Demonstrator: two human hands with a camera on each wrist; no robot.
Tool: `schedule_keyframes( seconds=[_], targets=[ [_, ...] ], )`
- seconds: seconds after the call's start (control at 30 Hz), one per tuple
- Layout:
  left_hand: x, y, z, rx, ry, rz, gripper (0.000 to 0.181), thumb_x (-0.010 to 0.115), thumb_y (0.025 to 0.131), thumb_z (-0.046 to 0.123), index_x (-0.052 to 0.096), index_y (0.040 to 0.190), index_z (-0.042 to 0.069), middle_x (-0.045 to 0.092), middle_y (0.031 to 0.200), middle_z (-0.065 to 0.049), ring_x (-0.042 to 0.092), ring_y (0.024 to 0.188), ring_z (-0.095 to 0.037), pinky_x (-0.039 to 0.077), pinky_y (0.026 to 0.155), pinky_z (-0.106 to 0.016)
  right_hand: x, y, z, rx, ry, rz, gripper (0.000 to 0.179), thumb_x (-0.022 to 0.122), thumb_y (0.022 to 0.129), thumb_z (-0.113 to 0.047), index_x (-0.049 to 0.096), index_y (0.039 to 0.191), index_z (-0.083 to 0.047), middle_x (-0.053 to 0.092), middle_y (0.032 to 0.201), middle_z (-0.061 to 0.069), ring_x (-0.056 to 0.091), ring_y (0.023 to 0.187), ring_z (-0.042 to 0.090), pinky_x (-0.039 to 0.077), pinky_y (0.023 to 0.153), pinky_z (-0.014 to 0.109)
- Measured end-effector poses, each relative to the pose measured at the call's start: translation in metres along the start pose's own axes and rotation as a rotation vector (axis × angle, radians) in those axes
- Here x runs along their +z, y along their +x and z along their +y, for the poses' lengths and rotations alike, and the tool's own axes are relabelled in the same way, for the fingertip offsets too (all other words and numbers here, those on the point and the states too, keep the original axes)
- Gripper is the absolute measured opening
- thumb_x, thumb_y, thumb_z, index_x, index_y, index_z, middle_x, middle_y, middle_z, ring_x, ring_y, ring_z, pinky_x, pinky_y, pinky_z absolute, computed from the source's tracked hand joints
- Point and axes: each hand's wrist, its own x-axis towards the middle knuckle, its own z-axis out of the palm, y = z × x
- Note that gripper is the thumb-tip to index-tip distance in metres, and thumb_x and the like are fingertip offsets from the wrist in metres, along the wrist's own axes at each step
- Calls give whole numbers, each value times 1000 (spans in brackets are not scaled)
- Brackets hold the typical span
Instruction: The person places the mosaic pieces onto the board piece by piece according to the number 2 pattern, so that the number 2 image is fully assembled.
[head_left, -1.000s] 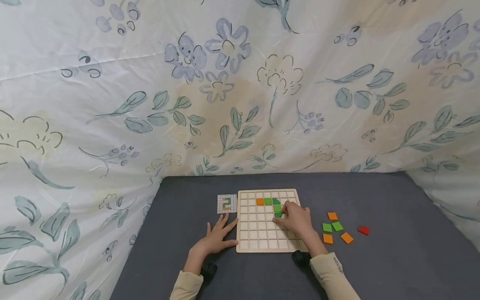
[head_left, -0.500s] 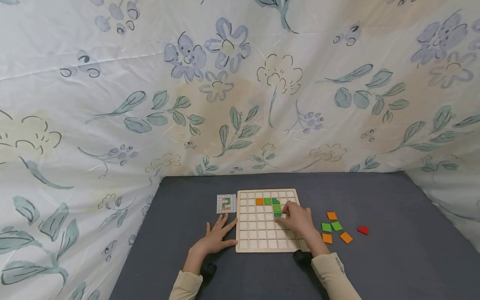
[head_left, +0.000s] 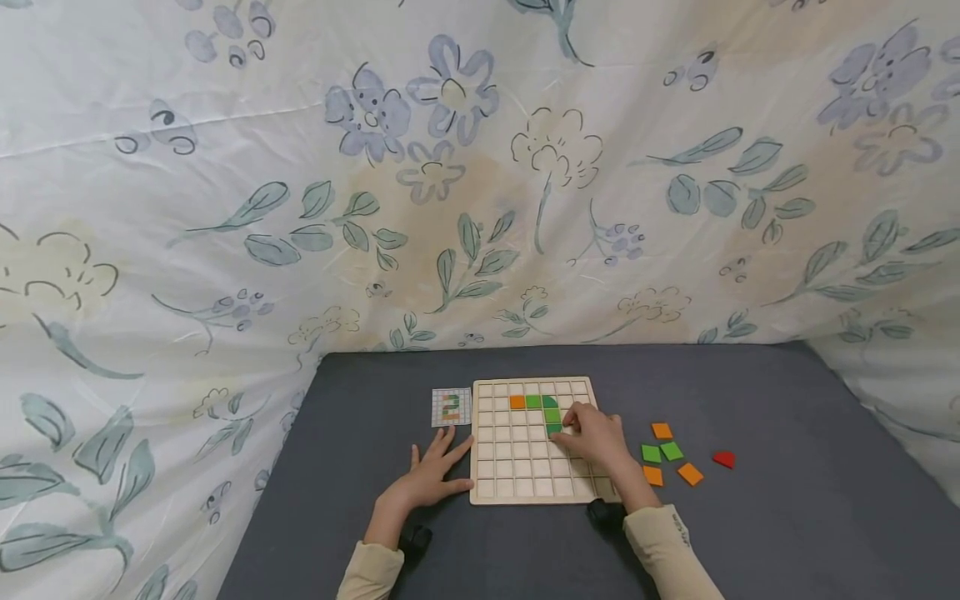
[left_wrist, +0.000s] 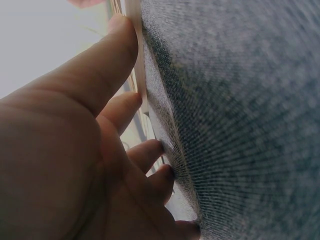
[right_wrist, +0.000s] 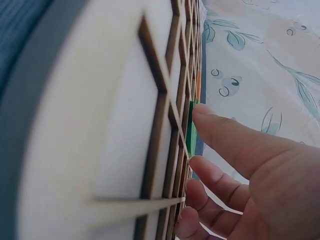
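Note:
My right hand (head_left: 592,433) is over the wooden grid board (head_left: 510,492), thumb and index finger at opposite edges of a dark green tile (head_left: 554,429). In the right wrist view that green tile (right_wrist: 191,125) sits low in its cell, the thumb against it and the other fingers bent on the grid. Above it are a light green tile (head_left: 552,415), a rounded green tile (head_left: 550,402), another green tile (head_left: 533,402) and an orange tile (head_left: 517,402). My left hand (head_left: 427,479) lies spread, its fingertips on the table and at the board's left edge.
A small pattern card (head_left: 451,407) lies left of the board. On the dark table (head_left: 787,517), to the right, are loose orange tiles (head_left: 689,474), green tiles (head_left: 671,451) and a red piece (head_left: 723,459). A floral curtain (head_left: 480,167) hangs behind.
The right thumb shifts slightly right, so more of the dark green tile shows. The left hand stays in place at the board's edge.

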Motion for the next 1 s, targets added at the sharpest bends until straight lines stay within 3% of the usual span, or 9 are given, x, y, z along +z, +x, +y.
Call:
schedule_keyframes(
  seconds=[0.37, 0.63, 1.0],
  targets=[
    [0, -1, 1, -1, -12, -2, 72, 59, 88, 42, 28, 148, 17, 8, 155, -18, 1, 142, -39, -7, 102, -71, -7, -1, 6, 3, -9, 5, 31, 76, 75, -36, 61, 91, -14, 52, 74, -1, 45, 62, 14, 27, 70, 41],
    [-2, -1, 3, 2, -10, 10, 71, 59, 88, 41, 29, 147, 16, 9, 154, -19, 2, 141, -39, -5, 102, -71, -14, -6, 15, 13, -32, 13, 26, 74, 78, -36, 65, 93, -17, 56, 83, -1, 51, 72, 14, 31, 76, 47],
    [-3, -2, 4, 10, -8, 2, 71, 59, 88, 41, 29, 147, 15, 9, 154, -19, 2, 141, -41, -6, 102, -71, -27, -14, 31, -51, -67, 34, 23, 75, 77, -32, 69, 93, -15, 47, 73, 1, 39, 61, 14, 22, 66, 39]
  ],
)
